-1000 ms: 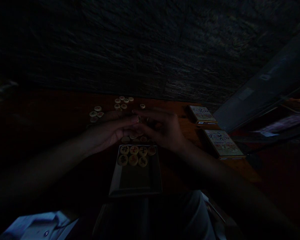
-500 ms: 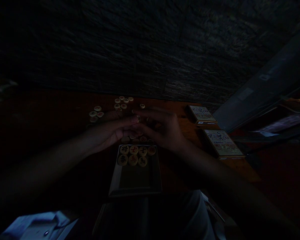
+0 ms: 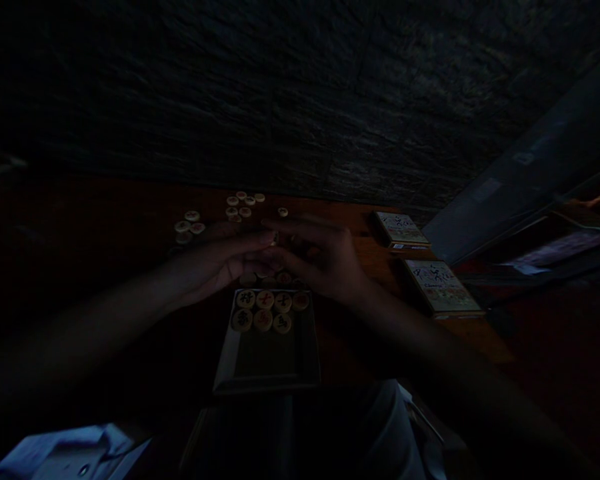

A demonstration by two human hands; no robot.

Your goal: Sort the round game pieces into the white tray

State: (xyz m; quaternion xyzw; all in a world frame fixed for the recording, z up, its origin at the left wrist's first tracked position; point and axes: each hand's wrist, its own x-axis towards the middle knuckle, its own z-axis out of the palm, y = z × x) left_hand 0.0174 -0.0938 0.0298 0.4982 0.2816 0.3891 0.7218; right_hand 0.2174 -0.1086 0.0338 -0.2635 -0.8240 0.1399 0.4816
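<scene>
In the dim light my left hand [image 3: 216, 264] and my right hand [image 3: 327, 257] meet above the table. A small round Chinese chess piece [image 3: 275, 238] stands on edge between them. The thumb of my left hand presses on it, and the thumb and forefinger of my right hand close about its other side. Just below lies a shallow open box [image 3: 267, 360], with a full row of pieces and a shorter row of them, marked in black and red, at its far end. More pieces [image 3: 284, 278] lie partly hidden under my hands.
Loose chess pieces lie in small groups farther back [image 3: 245, 212] and at the left [image 3: 191, 217]. Two closed Chinese chess boxes [image 3: 403, 228] [image 3: 443, 287] rest on the right of the wooden table [image 3: 375, 263]. A dark stone wall [image 3: 300, 120] rises behind it.
The view has shifted slightly, so everything sits a little farther left. Both hands keep nearly the same hold on the chess piece.
</scene>
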